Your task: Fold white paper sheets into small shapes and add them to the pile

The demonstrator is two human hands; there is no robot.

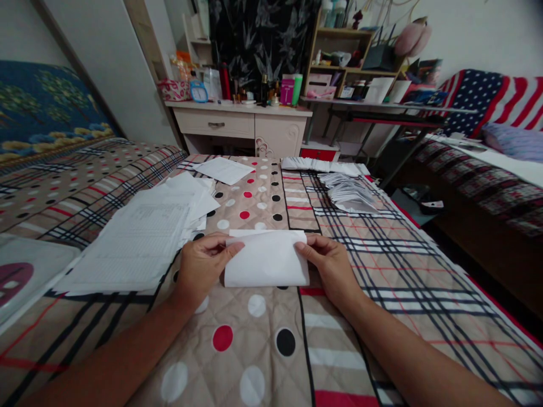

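Observation:
A white sheet of paper, folded over on itself, is held just above the bedspread in the middle of the view. My left hand pinches its left edge, thumb on the near face and fingers behind. On the opposite edge my right hand grips the paper the same way. To the left lies a large pile of printed sheets, spread unevenly. A single sheet rests farther back. At the back right sit a fanned stack of folded papers and a row of folded papers.
The quilted bedspread has dots and plaid. A pale plastic lid or box stands at the left edge. Beyond the bed are a white dresser with bottles and a clock, a desk with shelves, and another bed at right.

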